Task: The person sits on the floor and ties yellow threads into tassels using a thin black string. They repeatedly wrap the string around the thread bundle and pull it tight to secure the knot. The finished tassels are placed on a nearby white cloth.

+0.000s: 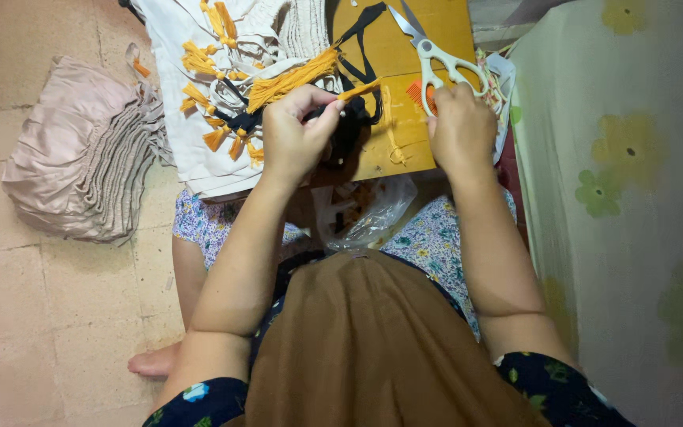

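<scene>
Your left hand [298, 134] was pinched shut on an orange tassel [310, 77] tied to black cord [357, 43], right over the yellow board [405, 75]. Your right hand [462, 130] was closed around an orange comb [420, 96], just below the white-handled scissors [436, 51] lying on that board.

**Hidden and cut off**

The right hand [460, 130] covers most of the orange comb [418, 96]; only some teeth show. The scissors' [428, 47] blade tips run off the top edge. The left hand's [298, 134] fingers hide where the black cord [349, 130] meets the orange tassel [357, 91].
</scene>
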